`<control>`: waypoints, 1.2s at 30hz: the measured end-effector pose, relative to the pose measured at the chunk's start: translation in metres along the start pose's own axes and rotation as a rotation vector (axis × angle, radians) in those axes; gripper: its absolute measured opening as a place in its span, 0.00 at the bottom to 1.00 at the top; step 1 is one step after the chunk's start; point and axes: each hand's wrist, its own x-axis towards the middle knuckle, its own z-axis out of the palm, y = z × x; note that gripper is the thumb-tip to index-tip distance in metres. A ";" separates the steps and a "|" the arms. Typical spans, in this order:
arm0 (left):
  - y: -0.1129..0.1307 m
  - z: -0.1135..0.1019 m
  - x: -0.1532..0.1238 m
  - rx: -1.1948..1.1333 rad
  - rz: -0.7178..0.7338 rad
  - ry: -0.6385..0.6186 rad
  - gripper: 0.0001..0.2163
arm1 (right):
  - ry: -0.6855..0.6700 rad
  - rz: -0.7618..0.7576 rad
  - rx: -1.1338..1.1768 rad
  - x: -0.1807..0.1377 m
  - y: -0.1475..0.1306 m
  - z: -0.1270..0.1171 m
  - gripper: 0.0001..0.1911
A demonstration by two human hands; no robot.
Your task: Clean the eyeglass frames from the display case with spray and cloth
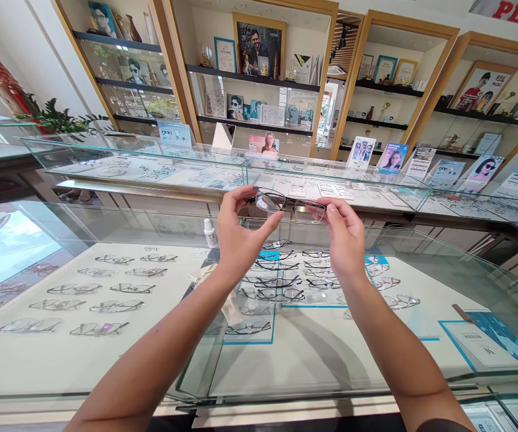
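Observation:
A pair of dark-framed eyeglasses (271, 200) is held up in the air in front of me, above the glass counter. My left hand (241, 237) grips its left end, with the thumb stretched out below the left lens. At the other end, my right hand (345, 234) pinches the frame between thumb and fingers. Below them, several eyeglasses (281, 294) lie in rows inside the display case. Just left of my left wrist stands a small white bottle (210, 234), and a pale crumpled cloth (231, 309) lies partly behind my left forearm.
More eyeglasses (74, 289) fill the left part of the glass counter (304, 384). A blue-edged card (479, 342) lies at the right. Across the gap runs another glass case (150, 171) topped with advert stands (394, 157). Wood-framed shelves (254, 78) line the wall.

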 end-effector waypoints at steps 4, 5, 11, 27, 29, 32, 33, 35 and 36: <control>-0.001 0.000 0.002 -0.054 0.005 -0.006 0.29 | -0.023 0.007 0.016 0.000 0.001 -0.001 0.09; -0.001 0.000 0.002 -0.063 0.007 -0.014 0.29 | -0.025 0.011 0.018 0.000 0.001 -0.001 0.09; 0.003 -0.004 0.005 -0.031 0.030 -0.057 0.28 | -0.088 0.041 -0.076 0.006 -0.001 -0.008 0.09; 0.021 -0.007 0.002 0.125 0.173 -0.298 0.29 | -0.381 -0.033 -0.413 0.014 -0.008 -0.021 0.07; 0.022 -0.008 0.003 0.099 0.149 -0.312 0.28 | -0.410 -0.002 -0.393 0.016 -0.009 -0.023 0.07; 0.023 -0.008 0.004 0.052 0.108 -0.327 0.28 | -0.438 0.028 -0.370 0.017 -0.009 -0.025 0.07; 0.022 -0.008 0.004 0.041 0.095 -0.329 0.28 | -0.444 0.032 -0.364 0.018 -0.009 -0.025 0.07; 0.022 -0.008 0.004 0.023 0.068 -0.336 0.28 | -0.453 0.039 -0.353 0.018 -0.009 -0.026 0.07; 0.021 -0.008 0.004 0.011 0.055 -0.340 0.28 | -0.456 0.042 -0.349 0.019 -0.008 -0.026 0.07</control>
